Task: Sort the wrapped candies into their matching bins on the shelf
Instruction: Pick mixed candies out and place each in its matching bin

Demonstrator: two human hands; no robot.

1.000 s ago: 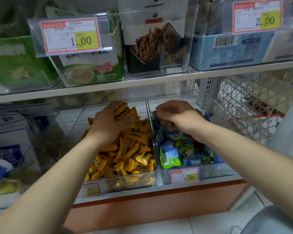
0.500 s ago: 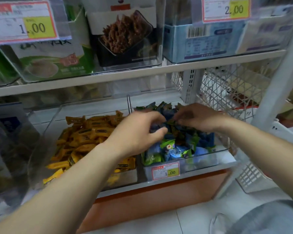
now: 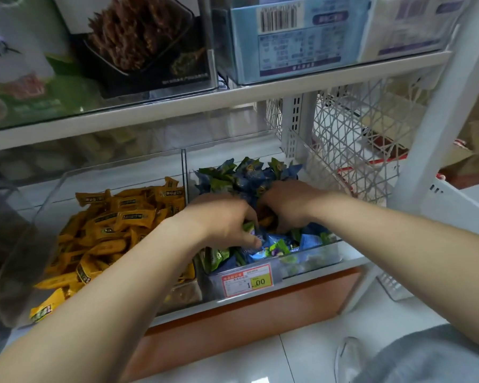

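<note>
You reach into the clear plastic bin [image 3: 310, 258] of blue-green wrapped candies [image 3: 246, 175].
Your left hand [image 3: 224, 222] pinches one; your right hand [image 3: 291, 203] is buried alongside, its grip hidden.

Glossy foil-like candies [image 3: 116, 217] in clear plastic bins [image 3: 310, 255].

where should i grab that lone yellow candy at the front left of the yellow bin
Take the lone yellow candy with a pinch grip across its narrow middle, coming from above. It lies flat at the edge of the pile, the yellow bin is open on top, and its clear front wall blocks a frontal approach.
</note>
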